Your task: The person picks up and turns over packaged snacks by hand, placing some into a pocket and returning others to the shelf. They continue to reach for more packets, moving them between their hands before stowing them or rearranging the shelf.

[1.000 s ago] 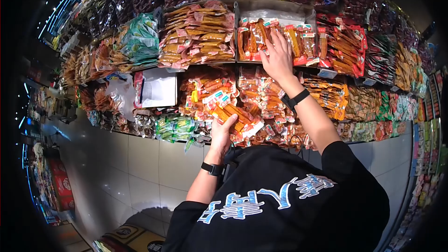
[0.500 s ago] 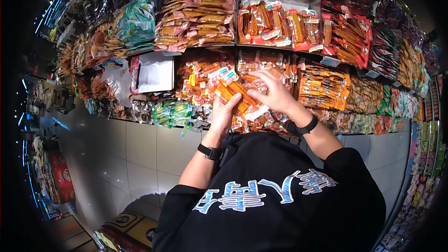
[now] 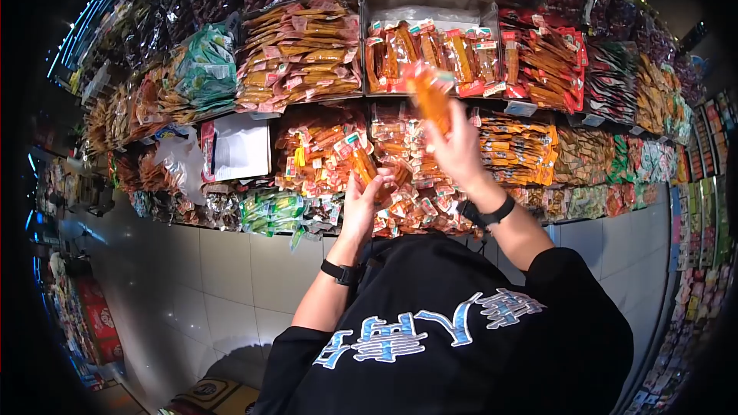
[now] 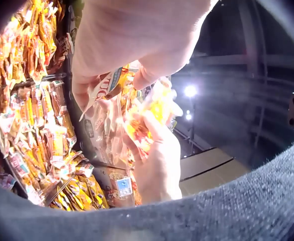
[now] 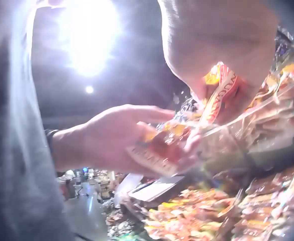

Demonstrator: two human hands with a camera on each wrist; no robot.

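My left hand (image 3: 360, 207) grips an orange-brown snack packet (image 3: 360, 160) with a white and green top, in front of the lower shelf. Higher and to the right, my right hand (image 3: 461, 155) holds another such packet (image 3: 430, 100), blurred and upright, overlapping the front of an upper bin (image 3: 492, 11) in the head view. Similar packets (image 3: 461, 58) stand in that bin. In the right wrist view a red and white lettered edge of the packet (image 5: 219, 98) shows under the right hand (image 5: 222, 45), and the left hand (image 5: 102, 135) holds its packet beyond.
Pink-edged packets (image 3: 304, 54) fill the compartment left of the bin, red ones (image 3: 542, 61) the one at its right. Orange packets (image 3: 516, 150) and green packets (image 3: 271, 210) lie on the lower shelf. A white sheet (image 3: 240, 146) and a clear plastic bag (image 3: 181, 155) are at the left.
My right hand came down from the upper bin to the left hand, then rose again with a packet in it. Fewer packets show in the left hand.
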